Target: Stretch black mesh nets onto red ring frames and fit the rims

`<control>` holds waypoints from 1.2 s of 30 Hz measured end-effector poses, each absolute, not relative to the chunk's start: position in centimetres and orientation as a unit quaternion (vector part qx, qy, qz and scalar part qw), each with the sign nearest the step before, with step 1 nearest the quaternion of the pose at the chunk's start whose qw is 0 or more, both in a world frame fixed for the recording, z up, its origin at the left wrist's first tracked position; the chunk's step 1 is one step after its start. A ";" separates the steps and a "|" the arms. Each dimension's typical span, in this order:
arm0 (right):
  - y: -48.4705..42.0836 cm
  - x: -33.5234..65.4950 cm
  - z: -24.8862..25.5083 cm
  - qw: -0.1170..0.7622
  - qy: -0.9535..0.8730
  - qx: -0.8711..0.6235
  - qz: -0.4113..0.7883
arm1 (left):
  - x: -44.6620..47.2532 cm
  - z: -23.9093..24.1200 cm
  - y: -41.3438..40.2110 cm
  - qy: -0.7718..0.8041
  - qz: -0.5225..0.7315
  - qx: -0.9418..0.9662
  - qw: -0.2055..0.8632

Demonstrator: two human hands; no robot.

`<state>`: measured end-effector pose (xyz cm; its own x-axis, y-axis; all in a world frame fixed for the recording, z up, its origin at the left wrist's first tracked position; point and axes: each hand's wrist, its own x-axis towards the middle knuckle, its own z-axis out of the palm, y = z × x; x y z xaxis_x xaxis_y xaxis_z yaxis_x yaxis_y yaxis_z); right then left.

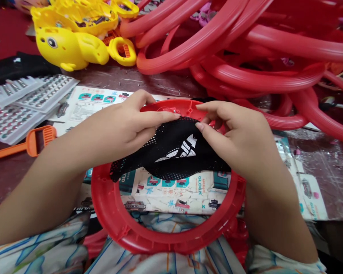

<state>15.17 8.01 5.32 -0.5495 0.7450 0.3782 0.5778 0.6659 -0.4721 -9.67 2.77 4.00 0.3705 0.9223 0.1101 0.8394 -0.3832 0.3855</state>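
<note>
A red plastic ring (171, 241) with a ribbed inner side lies in front of me, its near edge over my lap. Black mesh fabric (174, 152) with a white printed mark is spread across the ring's far half. My left hand (134, 121) grips the fabric's upper edge at the far rim, one finger stretched along it. Opposite, my right hand (231, 129) pinches the same edge, thumb on the fabric and fingertips over the rim. Some fingertips are hidden behind the ring and cloth.
Several large red hoops (231, 72) are piled at the back right. Yellow animal-shaped toy shells (65, 45) stand at the back left. On the left are clear trays of small round parts (11, 121) and an orange handle piece (31, 142). Printed cardboard (305, 182) covers the tabletop beneath the ring.
</note>
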 end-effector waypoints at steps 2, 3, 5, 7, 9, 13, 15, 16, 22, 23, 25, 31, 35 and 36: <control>7.9 15.3 5.4 0.308 -0.840 -0.405 0.189 | -9.7 4.1 2.7 0.543 0.157 0.813 0.140; 7.8 15.3 5.5 0.317 -0.829 -0.414 0.201 | -9.7 4.2 2.6 0.544 0.157 0.812 0.142; 7.8 15.4 5.5 0.334 -0.814 -0.428 0.207 | -9.7 4.3 2.6 0.545 0.158 0.811 0.145; 7.8 15.4 5.5 0.348 -0.805 -0.438 0.200 | -9.7 4.3 2.6 0.543 0.162 0.811 0.148; 7.9 15.4 5.4 0.352 -0.799 -0.446 0.198 | -9.7 4.3 2.6 0.538 0.167 0.812 0.150; 8.4 15.3 4.9 0.351 -0.794 -0.452 0.206 | -9.6 4.4 2.7 0.537 0.166 0.812 0.158; 8.6 15.4 4.7 0.348 -0.795 -0.452 0.203 | -9.6 4.3 2.6 0.541 0.163 0.810 0.157; 8.7 15.4 4.7 0.348 -0.796 -0.453 0.201 | -9.6 4.3 2.6 0.541 0.163 0.810 0.155; 9.0 15.5 4.3 0.353 -0.796 -0.452 0.195 | -9.6 4.1 2.6 0.541 0.172 0.809 0.149; 9.0 15.5 4.3 0.354 -0.795 -0.453 0.195 | -9.6 4.1 2.6 0.541 0.174 0.809 0.149; 9.1 15.5 4.3 0.354 -0.794 -0.455 0.191 | -9.6 4.2 2.6 0.543 0.170 0.809 0.150; 9.2 15.5 4.4 0.344 -0.796 -0.460 0.188 | -9.7 4.3 2.5 0.546 0.166 0.806 0.155; 9.1 15.4 4.6 0.335 -0.802 -0.459 0.184 | -9.7 4.2 2.6 0.545 0.157 0.809 0.155; 9.0 15.5 4.6 0.330 -0.805 -0.458 0.182 | -9.7 4.2 2.6 0.545 0.155 0.809 0.154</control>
<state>15.45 9.04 4.63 -0.3633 0.8573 0.3647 0.6176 0.5147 -0.5947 -9.74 2.59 4.17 0.3581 0.9300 0.0829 0.8343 -0.3586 0.4188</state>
